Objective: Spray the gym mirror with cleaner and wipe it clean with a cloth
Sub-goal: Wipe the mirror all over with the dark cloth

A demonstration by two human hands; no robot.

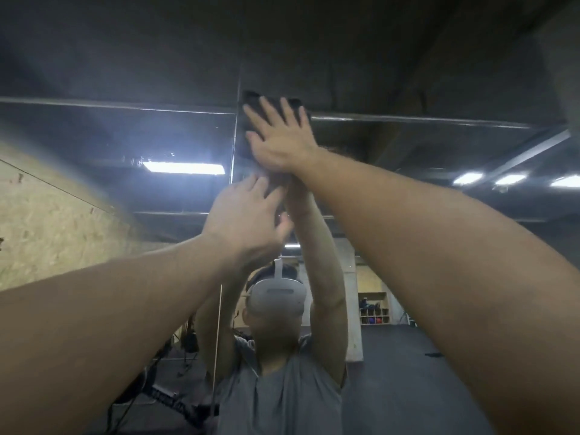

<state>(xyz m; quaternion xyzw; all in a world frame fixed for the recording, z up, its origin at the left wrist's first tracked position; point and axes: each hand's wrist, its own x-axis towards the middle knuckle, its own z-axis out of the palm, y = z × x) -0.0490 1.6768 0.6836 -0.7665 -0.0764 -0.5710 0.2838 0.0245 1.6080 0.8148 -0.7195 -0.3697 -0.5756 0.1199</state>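
Note:
The gym mirror (408, 183) fills the wall in front of me and shows my own reflection with both arms raised. A dark cloth (251, 103) lies flat against the glass near the mirror's top edge. My right hand (279, 136) presses on the cloth with straight, spread fingers. My left hand (248, 211) is raised just below it, fingers straight, touching the glass or the cloth's lower edge; which one I cannot tell. No spray bottle is in view.
A vertical seam (233, 146) between mirror panels runs just left of the cloth. A chipboard wall (53, 227) stands to the left. Reflected in the glass are ceiling lights (183, 167), shelving with balls (373, 309) and dark gym flooring.

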